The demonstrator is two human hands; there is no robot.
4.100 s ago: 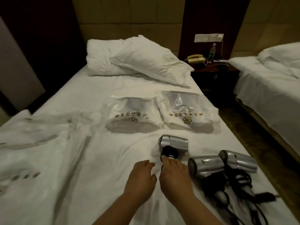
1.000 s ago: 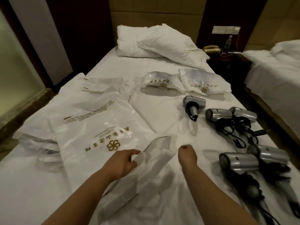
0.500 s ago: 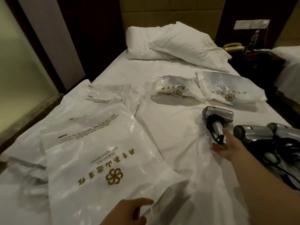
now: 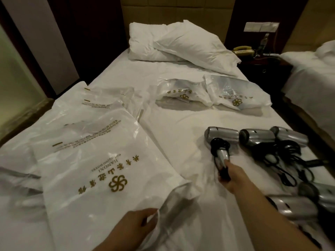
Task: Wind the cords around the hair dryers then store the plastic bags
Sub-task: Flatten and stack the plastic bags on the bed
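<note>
The handle of a silver hair dryer w/ wound cord [image 4: 221, 140] is being gripped by the right hand [image 4: 231, 175], fingers curled round its lower end; the dryer is lying on the white bed sheet [image 4: 181, 122], barrel pointing away. The open edge of a large white plastic bag w/ gold logo [image 4: 101, 171] is being pinched by the left hand [image 4: 137, 226], thumb on top, at the near corner. More flat bags [image 4: 101, 104] are being overlapped behind it on the left. Two filled bags [image 4: 213, 96] are lying mid-bed, near the pillows [image 4: 183, 43]. Other dryers w/ loose black cords [image 4: 272, 142] are lying just beside the held one, to the right; two more [image 4: 306, 200] are sitting nearer, by the right forearm.
</note>
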